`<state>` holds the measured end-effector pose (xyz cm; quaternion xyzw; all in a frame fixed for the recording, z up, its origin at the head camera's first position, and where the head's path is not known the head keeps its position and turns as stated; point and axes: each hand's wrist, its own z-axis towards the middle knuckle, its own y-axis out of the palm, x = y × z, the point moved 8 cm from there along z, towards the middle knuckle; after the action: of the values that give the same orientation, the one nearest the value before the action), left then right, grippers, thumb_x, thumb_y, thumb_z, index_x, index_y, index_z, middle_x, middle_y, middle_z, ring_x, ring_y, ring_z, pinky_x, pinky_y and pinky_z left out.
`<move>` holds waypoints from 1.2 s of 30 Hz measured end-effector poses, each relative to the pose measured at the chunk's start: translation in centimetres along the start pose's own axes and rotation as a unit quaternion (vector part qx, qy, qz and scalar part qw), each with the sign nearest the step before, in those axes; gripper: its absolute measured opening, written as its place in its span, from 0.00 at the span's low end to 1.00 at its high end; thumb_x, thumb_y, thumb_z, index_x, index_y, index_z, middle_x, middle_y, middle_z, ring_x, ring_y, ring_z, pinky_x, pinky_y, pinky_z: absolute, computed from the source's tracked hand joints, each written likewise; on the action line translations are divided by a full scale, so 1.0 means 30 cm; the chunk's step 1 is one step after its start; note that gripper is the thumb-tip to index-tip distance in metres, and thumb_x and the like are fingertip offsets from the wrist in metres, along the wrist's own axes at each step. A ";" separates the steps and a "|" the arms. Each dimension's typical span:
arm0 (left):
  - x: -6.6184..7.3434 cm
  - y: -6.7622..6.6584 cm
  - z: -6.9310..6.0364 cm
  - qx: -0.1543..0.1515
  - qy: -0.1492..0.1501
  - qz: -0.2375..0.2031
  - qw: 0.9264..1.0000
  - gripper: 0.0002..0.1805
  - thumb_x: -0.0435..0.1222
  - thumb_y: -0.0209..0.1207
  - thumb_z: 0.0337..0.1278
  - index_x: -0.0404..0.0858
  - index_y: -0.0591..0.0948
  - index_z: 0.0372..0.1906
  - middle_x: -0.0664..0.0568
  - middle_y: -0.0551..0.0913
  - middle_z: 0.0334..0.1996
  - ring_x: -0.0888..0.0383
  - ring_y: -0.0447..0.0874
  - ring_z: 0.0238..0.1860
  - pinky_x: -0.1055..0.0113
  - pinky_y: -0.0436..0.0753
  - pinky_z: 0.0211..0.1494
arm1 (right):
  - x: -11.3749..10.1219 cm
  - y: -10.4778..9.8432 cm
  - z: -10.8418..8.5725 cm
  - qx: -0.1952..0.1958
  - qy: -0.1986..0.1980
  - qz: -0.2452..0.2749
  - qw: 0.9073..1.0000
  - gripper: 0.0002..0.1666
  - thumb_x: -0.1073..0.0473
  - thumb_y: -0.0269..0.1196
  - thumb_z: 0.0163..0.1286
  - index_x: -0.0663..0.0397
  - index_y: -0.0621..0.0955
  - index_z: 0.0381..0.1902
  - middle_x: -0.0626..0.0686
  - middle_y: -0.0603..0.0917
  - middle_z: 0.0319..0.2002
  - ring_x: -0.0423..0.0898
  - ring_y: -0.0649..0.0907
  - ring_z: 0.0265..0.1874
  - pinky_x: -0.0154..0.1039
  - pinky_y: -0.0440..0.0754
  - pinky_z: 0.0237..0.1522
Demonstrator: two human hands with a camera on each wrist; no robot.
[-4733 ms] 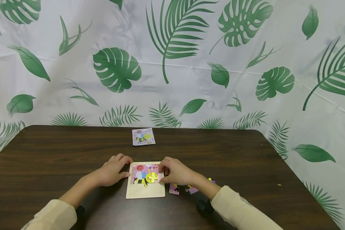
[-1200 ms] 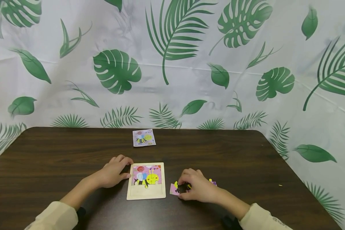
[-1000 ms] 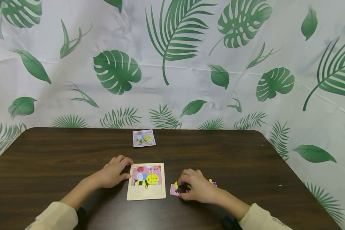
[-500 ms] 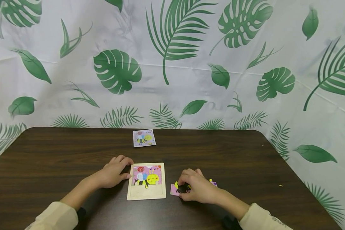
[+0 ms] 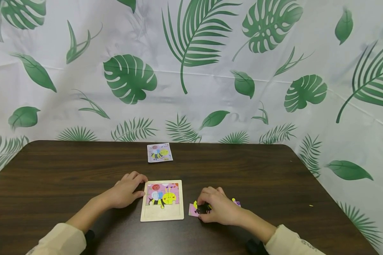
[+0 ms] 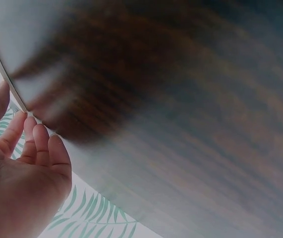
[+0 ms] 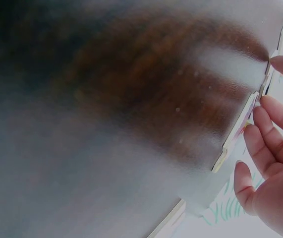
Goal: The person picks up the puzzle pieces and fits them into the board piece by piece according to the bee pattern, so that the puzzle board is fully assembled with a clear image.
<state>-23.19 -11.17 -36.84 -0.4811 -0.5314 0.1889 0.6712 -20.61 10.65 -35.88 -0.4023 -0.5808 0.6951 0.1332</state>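
Note:
A wooden puzzle tray (image 5: pixel 162 214) lies on the table, its upper part filled with bee picture pieces and its lower strip bare wood. My left hand (image 5: pixel 126 191) rests at the tray's left side, thumb and fingertips touching its edge, which shows thin in the left wrist view. Right of the tray, my right hand (image 5: pixel 221 209) pinches a dark puzzle piece (image 5: pixel 204 208) at the table surface between thumb and fingers. A pink puzzle piece (image 5: pixel 193 210) lies just left of these fingertips. Another piece (image 5: pixel 237 203) shows partly behind the hand.
A printed bee picture card (image 5: pixel 160 153) lies farther back, near the table's rear edge. The dark wood table (image 5: pixel 83 166) meets a leaf-patterned cloth (image 5: pixel 191 106) behind. In the right wrist view, another puzzle piece (image 7: pixel 168 220) lies flat, apart from the fingers.
Since the oldest frame, my right hand has left the yellow face piece in the tray and moved right to the loose pieces. Over the last second both hands have stayed put.

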 end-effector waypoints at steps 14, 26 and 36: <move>0.017 -0.020 0.007 0.037 0.044 0.001 0.998 0.14 0.32 0.63 0.50 0.34 0.75 0.42 0.51 0.72 0.36 0.53 0.70 0.39 0.55 0.72 0.46 | -0.001 -0.001 0.002 0.001 0.000 -0.003 1.000 0.12 0.57 0.69 0.50 0.52 0.78 0.31 0.42 0.74 0.33 0.37 0.70 0.35 0.39 0.59 0.37; 0.024 -0.029 0.006 0.053 0.056 0.001 0.997 0.14 0.31 0.64 0.48 0.34 0.76 0.41 0.52 0.73 0.34 0.55 0.71 0.36 0.58 0.74 0.42 | 0.001 0.002 0.002 -0.004 -0.003 -0.002 1.000 0.12 0.58 0.69 0.50 0.51 0.77 0.31 0.41 0.74 0.33 0.37 0.69 0.35 0.39 0.59 0.37; 0.013 -0.020 0.007 0.050 0.049 -0.004 0.998 0.14 0.31 0.64 0.49 0.34 0.76 0.41 0.52 0.73 0.36 0.55 0.71 0.37 0.58 0.74 0.44 | -0.007 -0.007 0.005 -0.010 -0.017 0.002 1.000 0.12 0.59 0.69 0.49 0.52 0.77 0.30 0.41 0.73 0.32 0.37 0.70 0.35 0.37 0.59 0.38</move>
<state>-23.38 -11.06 -36.13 -0.4535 -0.4894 0.1886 0.7206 -20.65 10.47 -35.59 -0.3929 -0.5887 0.6965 0.1176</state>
